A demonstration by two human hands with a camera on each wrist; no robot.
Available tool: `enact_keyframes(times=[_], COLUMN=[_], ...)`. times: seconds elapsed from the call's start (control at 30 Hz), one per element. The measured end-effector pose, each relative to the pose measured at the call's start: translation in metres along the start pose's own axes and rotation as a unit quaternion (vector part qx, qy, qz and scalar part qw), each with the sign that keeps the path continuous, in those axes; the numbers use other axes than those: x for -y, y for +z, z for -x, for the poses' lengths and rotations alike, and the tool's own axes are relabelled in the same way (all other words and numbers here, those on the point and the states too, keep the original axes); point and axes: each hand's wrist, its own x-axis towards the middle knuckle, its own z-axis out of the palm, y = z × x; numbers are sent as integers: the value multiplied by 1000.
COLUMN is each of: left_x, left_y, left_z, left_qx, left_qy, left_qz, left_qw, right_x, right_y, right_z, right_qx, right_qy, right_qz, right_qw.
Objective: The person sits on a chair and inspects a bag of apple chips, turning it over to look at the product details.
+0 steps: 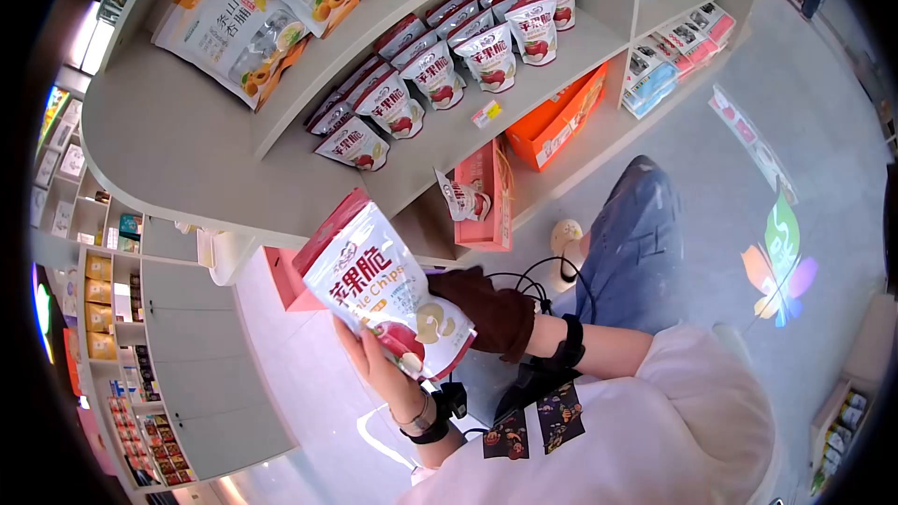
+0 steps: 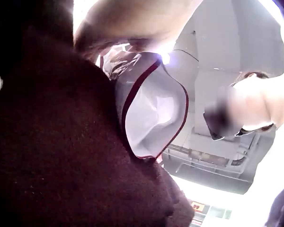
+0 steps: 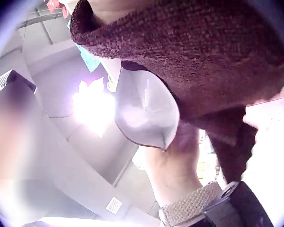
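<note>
A white and dark-red bag of apple chips is held tilted in front of the shelf, its bottom showing in both wrist views. My left hand, with a woven band at the wrist, grips the bag's lower left side, thumb and fingers around its edge. A brown cloth covers my right hand and lies against the bag's right side; the fingers under it are hidden. In the right wrist view the cloth passes over the bag's bottom, above my left hand.
Rows of similar bags stand on the curved shelf, with larger pouches to their left. Below are an orange box and a pink box with one bag in it. Cables hang beside my right arm.
</note>
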Motion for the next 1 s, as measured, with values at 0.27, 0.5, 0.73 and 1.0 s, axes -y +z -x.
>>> enact_keyframes(times=[0.27,0.5,0.73,1.0], left_x=[4,23,17,25], left_y=[14,-1,-1,9], left_z=[-3,-7,7,14], left_qx=[42,64,193,170], left_qy=[48,82,77,37], left_qz=[-133,-184,-185,-228], left_qw=[989,977,961,958], right_x=[-5,-18,-46,-14], right_y=[-6,25,68,32], right_z=[-16,-10,-6,-1], right_qx=[41,-47,-106,-17], right_qy=[40,-24,123,134], right_qz=[-64,-71,-395,-10], right_qw=[996,996,904,991])
